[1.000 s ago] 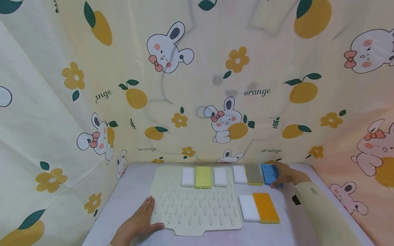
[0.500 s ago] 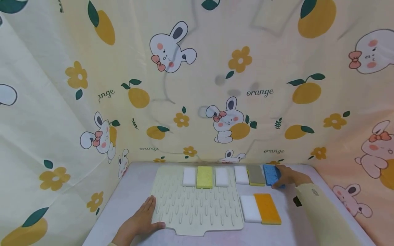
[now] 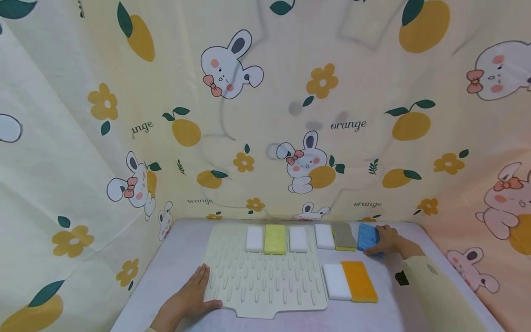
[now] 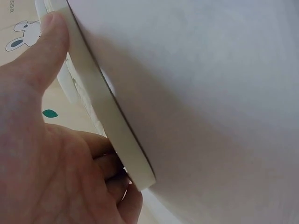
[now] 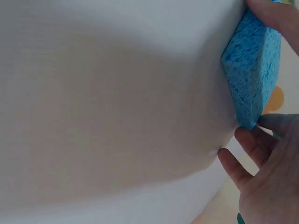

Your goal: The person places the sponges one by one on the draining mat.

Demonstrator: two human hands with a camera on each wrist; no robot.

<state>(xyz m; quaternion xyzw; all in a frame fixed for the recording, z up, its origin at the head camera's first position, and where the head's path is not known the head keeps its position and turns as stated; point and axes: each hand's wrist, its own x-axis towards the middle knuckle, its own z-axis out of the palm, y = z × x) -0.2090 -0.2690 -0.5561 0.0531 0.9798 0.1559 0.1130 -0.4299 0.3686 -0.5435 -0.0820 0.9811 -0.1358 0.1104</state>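
Observation:
My left hand lies at the near left corner of a cream ridged draining board. Its thumb touches the front edge and its fingers lie along the left side; the left wrist view shows them against the board's rim. At the back right, my right hand pinches a blue sponge between thumb and fingertips. The right wrist view shows the porous blue sponge by the table surface. Left of it, a small gap away, is a grey-topped yellow sponge, beside a white sponge.
On the board's back edge are a white block, a yellow sponge and another white block. Right of the board, a white block touches an orange sponge. A patterned curtain closes the back and sides.
The blue sponge has shifted slightly right and toward me with my right hand, widening the gap to the grey-topped sponge. My left hand has stayed at the board's corner.

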